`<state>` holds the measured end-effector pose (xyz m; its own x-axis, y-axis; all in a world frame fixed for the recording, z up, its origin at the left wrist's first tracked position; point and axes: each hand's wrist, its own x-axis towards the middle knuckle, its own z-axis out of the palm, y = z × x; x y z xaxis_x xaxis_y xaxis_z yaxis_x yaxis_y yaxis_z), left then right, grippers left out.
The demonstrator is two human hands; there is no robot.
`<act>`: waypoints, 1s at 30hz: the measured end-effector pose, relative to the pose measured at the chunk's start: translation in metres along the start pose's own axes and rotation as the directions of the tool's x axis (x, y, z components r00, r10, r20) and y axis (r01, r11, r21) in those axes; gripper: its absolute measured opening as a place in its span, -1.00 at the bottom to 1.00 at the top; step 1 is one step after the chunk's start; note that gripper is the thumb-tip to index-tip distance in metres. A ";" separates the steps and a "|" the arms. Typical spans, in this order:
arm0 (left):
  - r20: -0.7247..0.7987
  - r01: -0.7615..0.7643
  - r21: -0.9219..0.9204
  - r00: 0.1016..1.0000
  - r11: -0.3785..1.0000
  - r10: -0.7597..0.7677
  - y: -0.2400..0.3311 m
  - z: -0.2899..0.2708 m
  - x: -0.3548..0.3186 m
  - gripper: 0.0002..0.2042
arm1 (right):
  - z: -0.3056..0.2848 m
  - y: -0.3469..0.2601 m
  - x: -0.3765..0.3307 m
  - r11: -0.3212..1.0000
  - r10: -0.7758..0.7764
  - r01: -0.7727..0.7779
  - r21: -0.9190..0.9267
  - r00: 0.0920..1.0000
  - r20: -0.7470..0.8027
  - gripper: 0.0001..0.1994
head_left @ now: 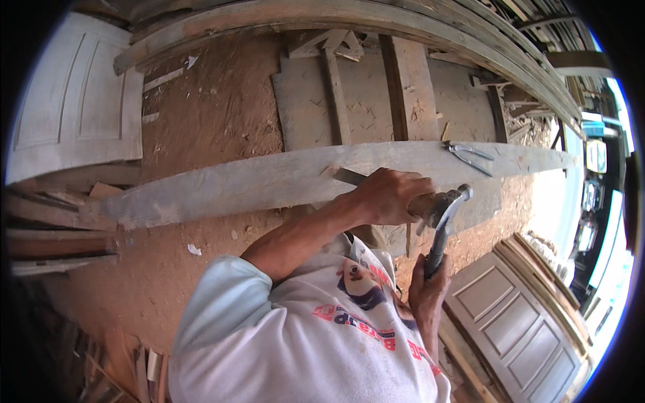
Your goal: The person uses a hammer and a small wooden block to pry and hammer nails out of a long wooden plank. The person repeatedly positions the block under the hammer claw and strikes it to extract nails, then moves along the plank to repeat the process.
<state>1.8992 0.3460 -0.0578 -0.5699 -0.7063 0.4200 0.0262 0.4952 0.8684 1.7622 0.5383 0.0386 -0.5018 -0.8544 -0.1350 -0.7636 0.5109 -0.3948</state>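
Note:
My left hand (390, 196) is closed around a chisel. The chisel's flat blade (349, 176) sticks out to the left and meets the long grey plank (242, 181) at a pale nicked spot. Its wooden handle (423, 205) shows on the other side of the fist. My right hand (428, 289), lower and further right, grips a claw hammer (440, 238) by its dark handle. The hammer's head is close by the chisel's butt end; whether they touch I cannot tell. Pincers (470, 158) with grey-blue handles rest on the plank, to the right of my left hand.
Long beams (302, 17) run across the far side. A pale panelled door (74, 94) stands at far left, another panelled door (514, 316) at lower right. Beyond the plank, a wide board (413, 94) and scraps lie over a grey sheet (302, 101). Stacked timber (60, 242) is at left.

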 end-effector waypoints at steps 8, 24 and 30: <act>0.007 -0.025 0.039 1.000 0.999 0.025 -0.005 0.000 -0.005 -0.49 | -0.071 -0.003 0.033 0.716 0.235 0.285 0.637 0.761 -0.605 -0.80; 0.048 -0.051 0.097 0.998 0.994 0.046 -0.008 0.013 -0.008 -0.52 | 0.006 0.047 -0.004 0.855 0.129 0.086 0.511 0.920 -0.370 -0.94; 0.112 -0.043 0.166 0.993 0.985 0.024 -0.006 0.022 -0.014 -0.55 | 0.036 0.026 -0.016 0.931 0.172 -0.187 0.313 0.982 0.074 -0.82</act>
<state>1.8890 0.3633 -0.0746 -0.6578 -0.6328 0.4086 -0.0863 0.6022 0.7936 1.7647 0.5621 -0.0023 -0.5944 -0.7584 -0.2674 -0.4905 0.6054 -0.6268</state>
